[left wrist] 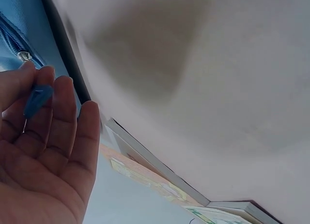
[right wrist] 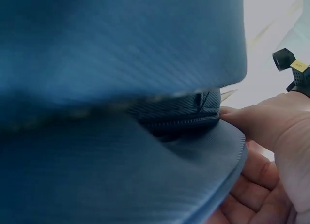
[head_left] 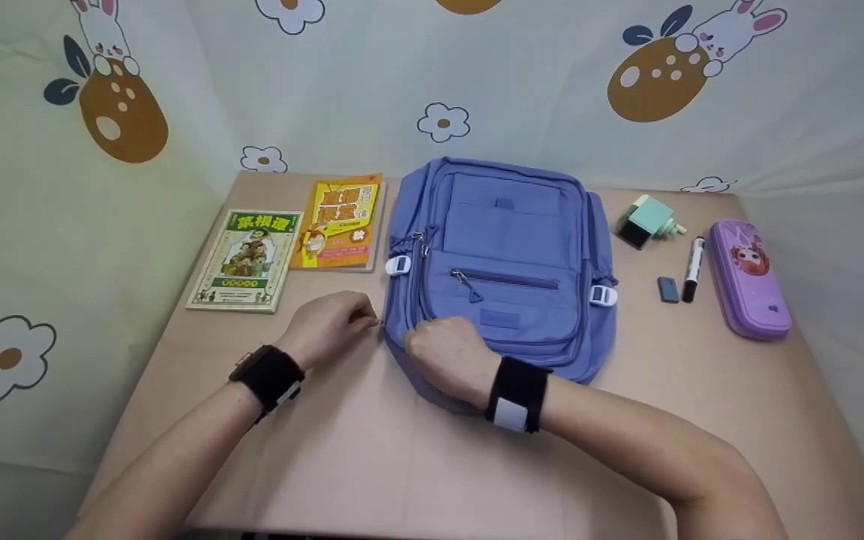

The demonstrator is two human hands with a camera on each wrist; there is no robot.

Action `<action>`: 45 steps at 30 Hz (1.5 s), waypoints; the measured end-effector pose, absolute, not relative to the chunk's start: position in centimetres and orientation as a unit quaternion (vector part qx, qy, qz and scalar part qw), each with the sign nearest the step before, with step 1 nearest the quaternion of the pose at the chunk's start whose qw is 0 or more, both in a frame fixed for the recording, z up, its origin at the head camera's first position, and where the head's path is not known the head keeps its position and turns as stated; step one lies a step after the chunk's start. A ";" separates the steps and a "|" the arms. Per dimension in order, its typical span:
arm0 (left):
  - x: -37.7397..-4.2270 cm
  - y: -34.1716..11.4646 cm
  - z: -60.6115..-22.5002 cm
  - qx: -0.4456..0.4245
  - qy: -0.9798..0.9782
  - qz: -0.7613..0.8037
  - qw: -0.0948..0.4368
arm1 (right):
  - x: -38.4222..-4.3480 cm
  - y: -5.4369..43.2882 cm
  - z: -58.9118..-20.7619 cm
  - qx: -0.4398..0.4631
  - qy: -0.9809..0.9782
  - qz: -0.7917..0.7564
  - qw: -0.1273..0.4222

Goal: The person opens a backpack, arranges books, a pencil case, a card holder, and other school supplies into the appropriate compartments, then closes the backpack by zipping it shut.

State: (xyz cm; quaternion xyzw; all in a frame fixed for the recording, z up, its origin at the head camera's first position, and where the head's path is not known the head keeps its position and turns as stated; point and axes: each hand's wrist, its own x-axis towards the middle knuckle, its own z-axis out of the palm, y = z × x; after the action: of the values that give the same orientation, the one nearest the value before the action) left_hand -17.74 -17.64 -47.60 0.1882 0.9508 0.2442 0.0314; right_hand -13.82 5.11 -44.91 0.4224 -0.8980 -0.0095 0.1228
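A blue backpack [head_left: 511, 225] lies on the table with its front pocket facing up. At its lower left side my left hand [head_left: 338, 322] pinches a zipper pull [left wrist: 38, 100] between thumb and forefinger. The metal slider [left wrist: 24, 55] shows just past the fingertips, and the pull's blue tab hangs over the fingers. My right hand [head_left: 451, 356] grips the bag's lower left edge. In the right wrist view, the thumb and fingers of that hand [right wrist: 271, 156] hold a fabric edge [right wrist: 232, 141] beside a partly open zipper [right wrist: 186, 121].
Left of the bag lie a green-and-cream book [head_left: 248, 259] and an orange-yellow book [head_left: 338, 225]. On the right are a mint-green block-shaped object [head_left: 649, 219], a marker [head_left: 694, 268], a small blue-grey eraser-like block [head_left: 668, 289] and a purple pencil case [head_left: 751, 281]. A patterned cloth [head_left: 537, 90] hangs behind.
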 end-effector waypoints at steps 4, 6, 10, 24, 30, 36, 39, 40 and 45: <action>-18.5 -17.5 -47.6 0.182 0.952 0.242 0.036 | -14.0 5.4 -44.7 0.431 -0.895 0.009 0.115; -18.9 -17.4 -47.6 0.182 0.953 0.239 0.038 | -14.0 5.5 -44.6 0.434 -0.894 0.015 0.114; -19.9 -17.4 -47.6 0.181 0.954 0.235 0.040 | -14.1 5.7 -44.6 0.432 -0.894 0.022 0.113; -22.6 -17.3 -47.8 0.154 0.955 0.251 0.035 | -14.2 5.8 -44.6 0.427 -0.896 0.028 0.114; -23.5 -17.2 -48.0 0.135 0.950 0.277 0.042 | -14.3 5.9 -44.5 0.432 -0.894 0.037 0.110; -24.4 -17.2 -48.1 0.111 0.947 0.298 0.043 | -14.3 5.9 -44.4 0.427 -0.898 0.041 0.095; -25.0 -17.1 -48.2 0.106 0.946 0.305 0.039 | -14.2 5.9 -44.4 0.427 -0.899 0.040 0.092; -25.1 -17.0 -48.2 0.106 0.946 0.305 0.037 | -14.2 5.9 -44.4 0.427 -0.899 0.039 0.093; -26.0 -16.9 -48.1 0.100 0.949 0.298 0.029 | -14.2 5.8 -44.5 0.429 -0.897 0.035 0.101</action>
State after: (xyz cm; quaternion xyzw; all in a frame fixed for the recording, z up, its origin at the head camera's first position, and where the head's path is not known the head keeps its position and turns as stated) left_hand -26.00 -16.89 -48.09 0.1003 0.9489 0.2978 0.0289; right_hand -14.21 5.83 -44.50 0.4287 -0.8971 0.0353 0.1012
